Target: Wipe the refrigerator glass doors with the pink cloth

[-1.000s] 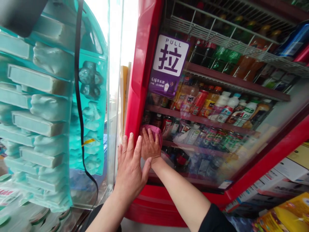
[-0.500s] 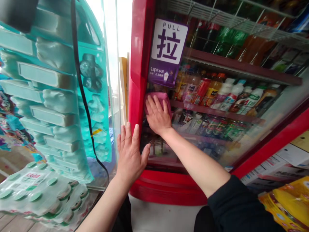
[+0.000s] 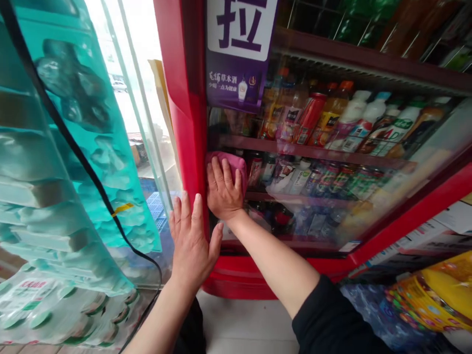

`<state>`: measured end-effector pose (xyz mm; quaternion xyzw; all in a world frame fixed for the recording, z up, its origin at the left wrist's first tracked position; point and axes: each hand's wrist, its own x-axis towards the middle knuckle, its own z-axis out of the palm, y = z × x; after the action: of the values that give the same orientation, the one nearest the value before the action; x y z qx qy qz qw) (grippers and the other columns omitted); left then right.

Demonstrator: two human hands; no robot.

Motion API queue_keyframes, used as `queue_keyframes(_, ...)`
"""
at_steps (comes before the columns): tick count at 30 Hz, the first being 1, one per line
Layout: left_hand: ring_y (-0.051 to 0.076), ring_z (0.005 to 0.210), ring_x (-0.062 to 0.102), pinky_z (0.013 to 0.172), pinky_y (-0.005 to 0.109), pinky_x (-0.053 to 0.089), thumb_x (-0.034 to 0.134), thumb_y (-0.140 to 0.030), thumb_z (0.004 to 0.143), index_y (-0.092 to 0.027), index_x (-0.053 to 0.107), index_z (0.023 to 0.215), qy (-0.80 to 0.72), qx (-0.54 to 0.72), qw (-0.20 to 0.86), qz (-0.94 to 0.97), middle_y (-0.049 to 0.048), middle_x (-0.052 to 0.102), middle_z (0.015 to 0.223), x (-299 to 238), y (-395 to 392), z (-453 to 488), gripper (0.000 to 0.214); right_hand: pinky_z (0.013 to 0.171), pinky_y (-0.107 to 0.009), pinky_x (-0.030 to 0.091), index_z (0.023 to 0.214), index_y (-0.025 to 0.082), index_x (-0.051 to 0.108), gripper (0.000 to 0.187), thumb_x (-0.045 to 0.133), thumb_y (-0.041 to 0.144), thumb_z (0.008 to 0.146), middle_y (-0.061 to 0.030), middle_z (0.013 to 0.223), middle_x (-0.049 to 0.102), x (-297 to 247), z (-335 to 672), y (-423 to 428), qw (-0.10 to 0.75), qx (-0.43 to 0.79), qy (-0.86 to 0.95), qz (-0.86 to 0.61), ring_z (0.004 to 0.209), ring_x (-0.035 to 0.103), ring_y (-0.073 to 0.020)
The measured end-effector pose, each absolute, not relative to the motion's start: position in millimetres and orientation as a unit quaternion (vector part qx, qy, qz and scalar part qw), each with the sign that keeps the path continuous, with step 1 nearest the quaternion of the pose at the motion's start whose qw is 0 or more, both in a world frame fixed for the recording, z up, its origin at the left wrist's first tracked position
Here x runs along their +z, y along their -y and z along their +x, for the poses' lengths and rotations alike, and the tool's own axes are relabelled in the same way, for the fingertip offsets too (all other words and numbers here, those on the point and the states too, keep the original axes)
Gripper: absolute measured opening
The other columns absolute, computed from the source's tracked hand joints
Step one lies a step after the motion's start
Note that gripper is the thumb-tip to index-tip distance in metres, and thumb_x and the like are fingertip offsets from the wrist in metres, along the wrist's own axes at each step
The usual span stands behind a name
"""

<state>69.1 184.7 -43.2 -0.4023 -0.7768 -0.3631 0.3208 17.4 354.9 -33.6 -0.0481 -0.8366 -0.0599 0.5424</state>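
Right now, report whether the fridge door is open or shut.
It looks shut: the bottles show through its glass, no gap shows along the red frame, and the right hand presses a pink cloth against the glass.

— Item one?
— Cloth [image 3: 238,162], plain pink. Pressed to the glass door [image 3: 391,184] under the right hand [image 3: 224,196]; upper and right edges exposed, remainder hidden.
— Position?
— Left side of the glass, alongside the red frame [image 3: 188,137]; contact unclear.
— Item two?
— The glass door: transparent, appears closed, reflections towards its right.
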Motion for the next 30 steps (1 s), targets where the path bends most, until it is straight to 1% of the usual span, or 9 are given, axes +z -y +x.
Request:
queue_keyframes(4,0.04,0.172,0.007,0.137,0.065,0.015,0.064,-0.042,0.103,-0.021,0.015,0.177,0.776,-0.352,0.322,-0.413,0.0205,0.014,0.184,-48,-193,69,0.091,0.14,-0.059,0.017,0.174,0.026,0.03,0.065,0.045,0.031,0.111,-0.0073,0.174,0.044,-73,23,-360,0.49,-0.058,0.87,-0.013,0.166,0.036,-0.0285)
queue_keyframes(7,0.04,0.172,0.007,0.137,0.064,0.015,0.064,-0.043,0.103,-0.02,0.015,0.177,0.775,-0.344,0.325,-0.42,0.0217,0.014,0.184,-51,-202,73,0.091,0.139,-0.054,0.025,0.175,0.028,0.027,0.065,0.042,0.031,0.112,-0.0036,0.177,0.038,-87,32,-367,0.456,-0.08,0.886,0.013,0.166,0.036,-0.025)
queue_keyframes(9,0.04,0.172,0.008,0.137,0.064,0.015,0.065,-0.044,0.103,-0.02,0.016,0.176,0.773,-0.341,0.326,-0.424,0.0224,0.015,0.184,-52,-209,78,0.092,0.138,-0.048,0.029,0.176,0.027,0.023,0.066,0.041,0.03,0.113,-0.0022,0.179,0.034,-90,41,-375,0.439,-0.104,0.892,0.032,0.167,0.035,-0.0223)
queue_keyframes(11,0.04,0.172,0.009,0.136,0.064,0.015,0.064,-0.044,0.103,-0.019,0.016,0.176,0.773,-0.337,0.324,-0.429,0.0227,0.016,0.183,-52,-217,84,0.091,0.137,-0.044,0.032,0.176,0.025,0.021,0.067,0.041,0.03,0.113,-0.0017,0.18,0.034,-92,53,-385,0.428,-0.123,0.894,0.047,0.167,0.035,-0.0203)
queue_keyframes(14,0.04,0.172,0.009,0.136,0.065,0.016,0.064,-0.044,0.103,-0.02,0.016,0.176,0.774,-0.333,0.316,-0.436,0.0223,0.017,0.183,-54,-231,94,0.091,0.137,-0.042,0.031,0.176,0.026,0.024,0.068,0.045,0.03,0.112,-0.0017,0.176,0.042,-98,75,-406,0.435,-0.14,0.888,0.051,0.166,0.035,-0.019)
queue_keyframes(19,0.041,0.172,0.008,0.135,0.068,0.018,0.063,-0.045,0.103,-0.021,0.017,0.177,0.783,-0.324,0.294,-0.443,0.022,0.016,0.184,-60,-260,107,0.09,0.139,-0.039,0.023,0.172,0.024,0.036,0.064,0.05,0.033,0.111,-0.0026,0.167,0.056,-110,119,-450,0.491,-0.177,0.853,0.019,0.163,0.039,-0.0169)
queue_keyframes(24,0.04,0.172,0.007,0.135,0.068,0.018,0.061,-0.044,0.104,-0.021,0.015,0.177,0.777,-0.316,0.277,-0.469,0.022,0.013,0.184,-64,-288,117,0.089,0.139,-0.043,0.018,0.167,0.031,0.046,0.061,0.056,0.035,0.107,-0.0028,0.161,0.063,-117,163,-495,0.5,-0.203,0.842,-0.024,0.16,0.045,-0.0205)
queue_keyframes(27,0.041,0.172,0.006,0.135,0.067,0.018,0.062,-0.043,0.104,-0.022,0.013,0.177,0.773,-0.317,0.266,-0.481,0.0214,0.013,0.184,-65,-297,121,0.091,0.139,-0.049,0.018,0.164,0.031,0.052,0.059,0.058,0.041,0.105,-0.0054,0.158,0.067,-115,190,-524,0.524,-0.23,0.818,-0.057,0.16,0.045,-0.0238)
queue_keyframes(30,0.041,0.172,0.006,0.134,0.068,0.019,0.062,-0.043,0.104,-0.023,0.011,0.177,0.772,-0.317,0.261,-0.486,0.021,0.012,0.184,-65,-298,122,0.092,0.137,-0.057,0.019,0.159,0.027,0.057,0.057,0.054,0.044,0.105,-0.0116,0.16,0.064,-107,211,-549,0.547,-0.216,0.793,-0.159,0.162,0.042,-0.0304)
